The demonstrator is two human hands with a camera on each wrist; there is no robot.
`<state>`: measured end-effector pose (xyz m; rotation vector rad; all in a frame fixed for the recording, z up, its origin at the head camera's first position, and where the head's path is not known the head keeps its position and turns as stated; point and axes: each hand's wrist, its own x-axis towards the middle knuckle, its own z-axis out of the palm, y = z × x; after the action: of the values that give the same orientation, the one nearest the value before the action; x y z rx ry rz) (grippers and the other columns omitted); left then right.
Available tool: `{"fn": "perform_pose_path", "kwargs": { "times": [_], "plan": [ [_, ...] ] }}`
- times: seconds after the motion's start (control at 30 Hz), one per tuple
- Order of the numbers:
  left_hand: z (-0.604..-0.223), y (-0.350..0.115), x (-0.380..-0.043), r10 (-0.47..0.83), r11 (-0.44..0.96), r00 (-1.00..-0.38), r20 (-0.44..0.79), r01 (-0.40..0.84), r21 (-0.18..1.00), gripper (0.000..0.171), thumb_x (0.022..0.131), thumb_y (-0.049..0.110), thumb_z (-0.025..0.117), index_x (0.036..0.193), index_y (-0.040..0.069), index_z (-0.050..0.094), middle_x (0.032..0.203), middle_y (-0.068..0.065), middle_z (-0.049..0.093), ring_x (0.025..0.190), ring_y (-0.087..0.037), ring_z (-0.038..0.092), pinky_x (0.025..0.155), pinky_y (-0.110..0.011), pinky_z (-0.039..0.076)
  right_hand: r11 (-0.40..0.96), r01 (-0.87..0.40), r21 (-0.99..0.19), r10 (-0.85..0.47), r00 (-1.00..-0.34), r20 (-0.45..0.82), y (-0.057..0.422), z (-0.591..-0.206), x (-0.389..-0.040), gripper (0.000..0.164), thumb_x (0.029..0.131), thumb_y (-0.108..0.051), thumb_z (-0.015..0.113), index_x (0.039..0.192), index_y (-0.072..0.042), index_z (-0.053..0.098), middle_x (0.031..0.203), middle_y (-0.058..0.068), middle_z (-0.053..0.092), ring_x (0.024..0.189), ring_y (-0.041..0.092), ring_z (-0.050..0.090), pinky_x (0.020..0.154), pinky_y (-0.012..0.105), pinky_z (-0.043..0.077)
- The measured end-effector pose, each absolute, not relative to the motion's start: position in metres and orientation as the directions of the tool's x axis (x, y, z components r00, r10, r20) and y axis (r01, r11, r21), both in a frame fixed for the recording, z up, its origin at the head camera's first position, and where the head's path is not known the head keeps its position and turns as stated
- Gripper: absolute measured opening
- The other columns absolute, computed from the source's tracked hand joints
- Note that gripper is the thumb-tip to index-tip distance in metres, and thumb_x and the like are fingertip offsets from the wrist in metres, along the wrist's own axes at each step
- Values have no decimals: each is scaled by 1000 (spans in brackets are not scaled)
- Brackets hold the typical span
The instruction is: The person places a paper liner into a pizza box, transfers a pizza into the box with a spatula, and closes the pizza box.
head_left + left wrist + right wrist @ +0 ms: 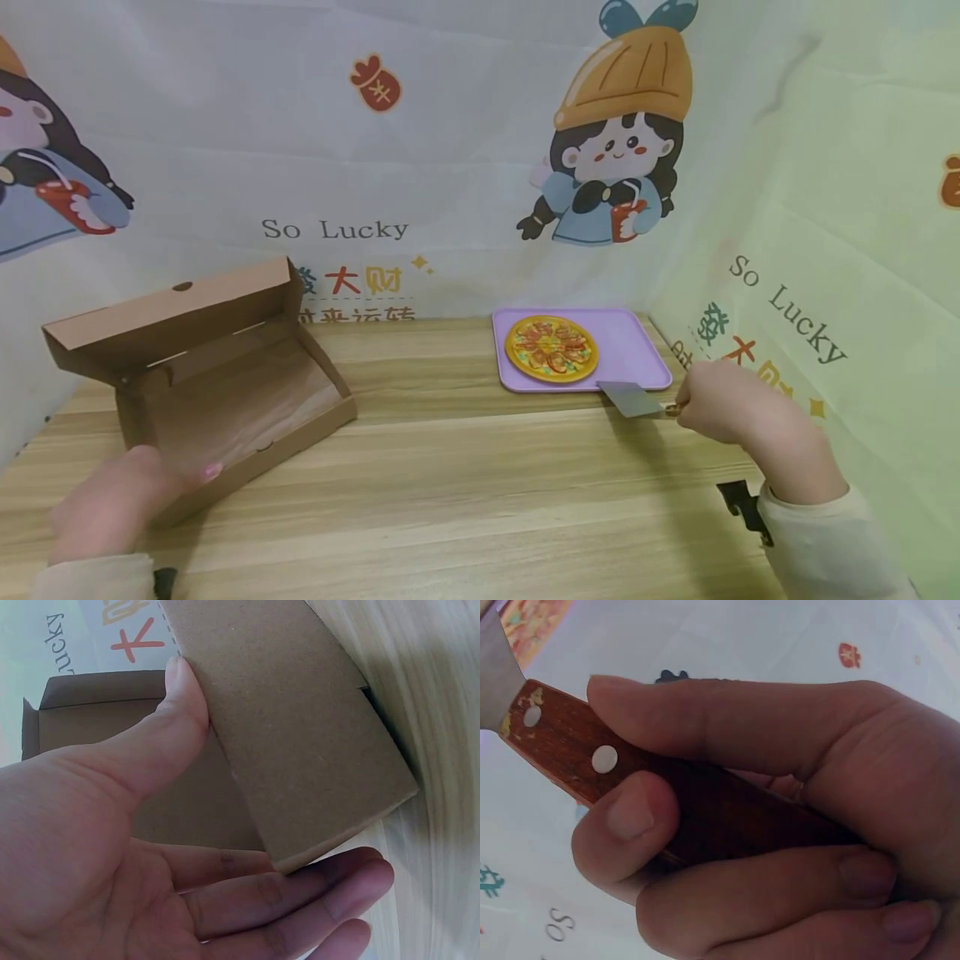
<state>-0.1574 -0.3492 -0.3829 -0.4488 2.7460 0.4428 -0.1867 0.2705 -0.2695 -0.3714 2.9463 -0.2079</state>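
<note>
At the right, my right hand (723, 404) grips the wooden handle (697, 802) of a metal spatula (633, 400), fingers wrapped round it. The blade points left, its tip at the near edge of a purple tray (633, 346). On the tray's left part lies a round toy pizza (552, 348) with a yellow rim. At the left stands a brown cardboard pizza box (255, 454) with its lid raised. My left hand (150, 802) touches the box's near-left corner, thumb at the wall's rim and fingers stretched past the corner. No contents show inside the box.
The wooden table (450, 492) runs between the box and the tray. A printed white cloth (450, 167) hangs behind, and another cloth side (862, 250) stands close by my right arm.
</note>
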Motion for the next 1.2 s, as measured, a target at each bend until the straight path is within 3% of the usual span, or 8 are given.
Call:
{"fn": "perform_pose_path", "kwargs": {
  "times": [0.13, 0.4, 0.67, 0.97, 1.2],
  "plan": [
    [-382, -348, -158, -265, 901, -891, -368, -365, 236, 118, 90, 85, 54, 139, -22, 45, 141, -49, 48, 124, -71, 53, 89, -84, 47, 954, -257, -154, -279, -949, -145, 265, -264, -184, 14, 82, -6, 67, 72, -13, 75, 61, -6, 52, 56, 9, 34, 53, 24, 29],
    [-377, -341, -155, -287, 888, -880, -378, -392, 238, 112, 93, 79, 57, 140, -21, 45, 144, -49, 45, 127, -73, 49, 94, -88, 42, 948, -288, -133, -306, -941, -143, 249, -250, -180, 19, 87, -10, 70, 69, -14, 71, 60, -8, 42, 55, 8, 33, 53, 23, 27],
    [-377, -342, -155, -282, 889, -882, -377, -389, 243, 111, 93, 80, 56, 140, -20, 45, 143, -48, 46, 125, -71, 52, 91, -85, 45, 953, -280, -118, -294, -946, -137, 234, -244, -180, 17, 84, -6, 68, 68, -13, 66, 62, -3, 53, 56, 12, 40, 53, 25, 31],
    [-377, -342, -155, -283, 887, -878, -385, -392, 244, 113, 92, 82, 55, 141, -20, 44, 145, -48, 45, 126, -71, 50, 92, -85, 44, 945, -316, -81, -325, -936, -135, 223, -244, -185, 25, 86, -8, 71, 63, -14, 62, 61, -3, 53, 56, 12, 41, 52, 24, 31],
    [-381, -345, -157, -294, 882, -876, -382, -403, 245, 115, 90, 85, 54, 141, -18, 45, 146, -47, 45, 126, -70, 51, 90, -84, 45, 950, -302, -84, -312, -936, -164, 214, -242, -191, 14, 84, -6, 70, 72, -10, 65, 66, 1, 57, 59, 14, 44, 54, 25, 34]
  ]
}}
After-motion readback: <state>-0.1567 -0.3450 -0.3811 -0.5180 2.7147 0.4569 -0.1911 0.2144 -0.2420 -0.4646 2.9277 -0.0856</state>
